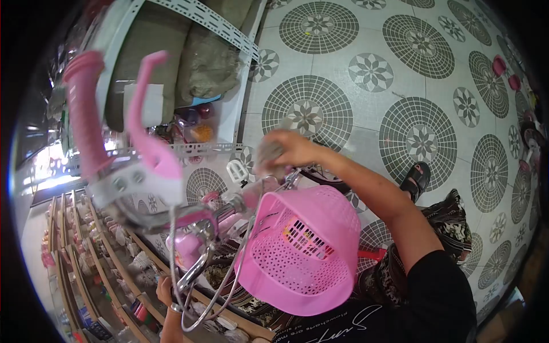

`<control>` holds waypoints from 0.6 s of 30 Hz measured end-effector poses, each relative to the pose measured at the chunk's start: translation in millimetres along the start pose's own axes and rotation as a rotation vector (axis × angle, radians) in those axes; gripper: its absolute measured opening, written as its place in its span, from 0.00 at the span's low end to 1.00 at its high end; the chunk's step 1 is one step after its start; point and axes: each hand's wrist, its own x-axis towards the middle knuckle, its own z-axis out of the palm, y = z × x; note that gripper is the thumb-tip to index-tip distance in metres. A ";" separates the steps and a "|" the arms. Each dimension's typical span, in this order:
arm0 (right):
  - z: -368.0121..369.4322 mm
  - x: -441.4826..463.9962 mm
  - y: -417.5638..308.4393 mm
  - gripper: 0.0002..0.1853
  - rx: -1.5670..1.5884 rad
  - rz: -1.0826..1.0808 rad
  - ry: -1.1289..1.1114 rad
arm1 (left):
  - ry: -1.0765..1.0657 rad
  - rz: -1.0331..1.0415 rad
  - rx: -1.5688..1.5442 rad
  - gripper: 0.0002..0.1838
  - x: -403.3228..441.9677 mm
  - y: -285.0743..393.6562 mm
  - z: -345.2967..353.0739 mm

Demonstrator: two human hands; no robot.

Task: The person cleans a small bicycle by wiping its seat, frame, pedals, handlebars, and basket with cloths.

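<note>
My right hand (289, 150) is closed around a grey rag (269, 153), blurred by motion, beside the front of a pink child's bicycle. Just below it sits the bicycle's pink perforated plastic basket (337, 240). At the lower left my left hand (164, 290) has its fingers curled in next to the metal handlebar (194, 268); what it grips is hidden. A pink handlebar grip (86, 114) and pink brake lever (143, 114) rise at the upper left. Grey brake cables (231, 280) loop in front of the basket. A white pedal (237, 170) shows beyond the frame.
A white metal rack (229, 34) with plastic-wrapped goods stands at the upper left. Wooden-edged shelves (108, 257) full of small packets run along the lower left. Patterned floor tiles (366, 126) spread to the right, with my sandalled foot (416, 180) on them. Pink items line the far right edge.
</note>
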 end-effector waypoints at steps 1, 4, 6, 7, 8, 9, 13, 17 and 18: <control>24.1 3.9 20.2 0.26 -0.215 -0.210 -0.015 | -0.085 -0.067 0.027 0.13 -0.5 1.0 -5.6; 10.9 29.1 57.0 0.27 -0.051 0.175 -0.257 | -0.189 -0.294 -0.043 0.11 19.3 35.0 -15.7; -18.9 39.6 66.7 0.28 -0.422 0.421 -0.260 | -0.145 -0.266 -0.012 0.15 23.5 44.5 -11.7; -31.4 34.6 60.5 0.28 -0.309 0.452 -0.142 | -0.205 -0.252 -0.024 0.18 15.5 33.3 -16.8; -47.1 28.4 53.5 0.28 -0.203 0.481 -0.025 | -0.192 -0.260 -0.004 0.19 19.4 35.3 -16.3; -59.4 22.6 47.2 0.28 -0.100 0.509 0.088 | -0.178 -0.271 0.011 0.20 21.8 39.8 -14.4; -45.7 -24.3 13.2 0.34 0.192 0.353 0.018 | -0.150 -0.240 -0.038 0.19 17.1 36.7 -11.7; -39.3 -80.2 65.3 0.38 0.239 0.467 0.187 | -0.133 -0.231 0.047 0.18 10.7 32.2 -11.0; -44.0 -97.2 85.2 0.36 0.134 0.564 0.233 | -0.126 -0.265 0.083 0.19 7.0 31.8 -11.6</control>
